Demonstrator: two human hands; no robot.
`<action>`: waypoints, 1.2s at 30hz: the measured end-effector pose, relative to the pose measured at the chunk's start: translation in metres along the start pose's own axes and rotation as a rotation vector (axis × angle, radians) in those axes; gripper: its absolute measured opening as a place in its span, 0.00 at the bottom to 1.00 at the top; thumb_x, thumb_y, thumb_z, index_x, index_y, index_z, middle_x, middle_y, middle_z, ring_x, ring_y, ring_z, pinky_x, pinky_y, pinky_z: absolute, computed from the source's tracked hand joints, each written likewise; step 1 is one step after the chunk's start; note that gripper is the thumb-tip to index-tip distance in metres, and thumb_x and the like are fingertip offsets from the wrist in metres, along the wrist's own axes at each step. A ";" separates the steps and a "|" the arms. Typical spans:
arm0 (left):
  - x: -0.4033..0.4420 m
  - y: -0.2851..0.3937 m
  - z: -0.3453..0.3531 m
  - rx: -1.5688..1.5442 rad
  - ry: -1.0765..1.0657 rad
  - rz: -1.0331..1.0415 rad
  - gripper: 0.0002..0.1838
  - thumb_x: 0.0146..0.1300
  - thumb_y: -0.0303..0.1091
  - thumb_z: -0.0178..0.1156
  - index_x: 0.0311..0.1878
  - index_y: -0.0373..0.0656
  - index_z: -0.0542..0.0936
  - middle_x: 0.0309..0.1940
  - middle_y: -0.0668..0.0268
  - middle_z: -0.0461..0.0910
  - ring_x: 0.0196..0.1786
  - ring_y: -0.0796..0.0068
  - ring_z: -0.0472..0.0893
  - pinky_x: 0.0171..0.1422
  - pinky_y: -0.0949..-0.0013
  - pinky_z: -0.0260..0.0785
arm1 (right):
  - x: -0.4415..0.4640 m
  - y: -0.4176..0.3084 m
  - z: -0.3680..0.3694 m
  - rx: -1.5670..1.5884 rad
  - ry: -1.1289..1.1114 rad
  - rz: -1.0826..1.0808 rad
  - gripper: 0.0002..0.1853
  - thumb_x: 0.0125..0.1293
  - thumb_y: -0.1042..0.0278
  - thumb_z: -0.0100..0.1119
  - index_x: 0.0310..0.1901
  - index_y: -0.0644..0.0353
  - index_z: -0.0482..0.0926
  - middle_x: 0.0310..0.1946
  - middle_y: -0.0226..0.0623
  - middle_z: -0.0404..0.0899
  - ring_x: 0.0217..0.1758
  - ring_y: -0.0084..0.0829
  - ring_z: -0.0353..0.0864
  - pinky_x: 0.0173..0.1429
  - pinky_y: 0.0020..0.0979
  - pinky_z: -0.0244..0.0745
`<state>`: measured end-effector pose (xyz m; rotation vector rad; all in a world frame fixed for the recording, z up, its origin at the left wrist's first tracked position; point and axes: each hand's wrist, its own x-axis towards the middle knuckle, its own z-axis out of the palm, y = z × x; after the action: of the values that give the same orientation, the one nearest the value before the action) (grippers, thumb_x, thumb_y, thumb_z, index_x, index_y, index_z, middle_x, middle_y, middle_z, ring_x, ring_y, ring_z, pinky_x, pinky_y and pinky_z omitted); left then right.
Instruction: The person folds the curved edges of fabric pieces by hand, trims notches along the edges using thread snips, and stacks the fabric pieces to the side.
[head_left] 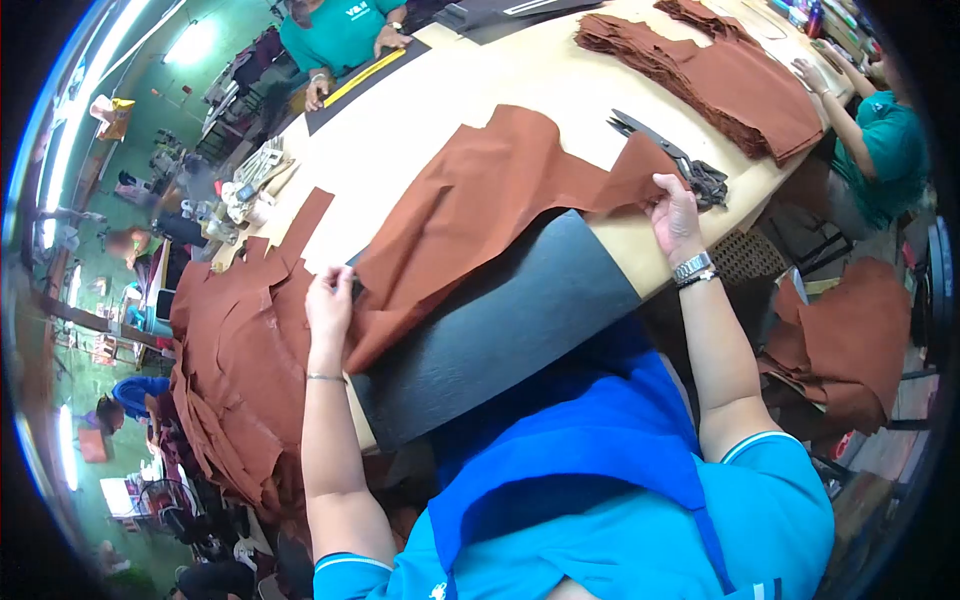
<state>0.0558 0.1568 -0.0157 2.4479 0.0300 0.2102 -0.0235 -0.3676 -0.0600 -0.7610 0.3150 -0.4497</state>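
Along the near edge of the table (385, 130), the brown sheet (480, 185), seemingly light, soft and floppy, is pinched between the fingers of left hand (330, 305) and right hand (678, 215) at opposite ends, sensible places to hold

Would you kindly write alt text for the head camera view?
A person's right hand pinches one end of a brown sheet, the left hand at its other end, over a black sheet at a table's edge. Scissors lie near the right hand; more brown pieces are piled either side.
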 end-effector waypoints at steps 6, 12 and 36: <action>-0.032 0.002 -0.021 0.210 0.213 0.134 0.18 0.73 0.48 0.55 0.55 0.44 0.77 0.54 0.59 0.80 0.58 0.56 0.79 0.65 0.49 0.63 | 0.006 0.004 -0.006 -0.060 -0.033 0.002 0.07 0.65 0.69 0.65 0.44 0.55 0.83 0.42 0.31 0.84 0.47 0.29 0.82 0.55 0.41 0.79; -0.126 0.068 -0.018 0.444 -0.086 0.501 0.23 0.62 0.45 0.67 0.59 0.49 0.80 0.69 0.57 0.68 0.70 0.51 0.67 0.73 0.36 0.54 | 0.005 0.002 -0.004 -0.110 -0.044 0.005 0.07 0.66 0.70 0.64 0.45 0.57 0.83 0.43 0.32 0.85 0.47 0.27 0.83 0.55 0.40 0.80; -0.162 0.097 -0.031 0.424 -0.265 0.198 0.31 0.71 0.51 0.57 0.70 0.41 0.70 0.74 0.45 0.62 0.70 0.46 0.70 0.72 0.55 0.63 | 0.010 0.007 -0.010 -0.128 -0.063 -0.004 0.09 0.67 0.68 0.64 0.48 0.54 0.82 0.44 0.29 0.86 0.44 0.25 0.85 0.53 0.34 0.79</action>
<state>-0.1119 0.0891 0.0459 2.8821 -0.3142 -0.0433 -0.0174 -0.3741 -0.0734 -0.8992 0.2856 -0.4110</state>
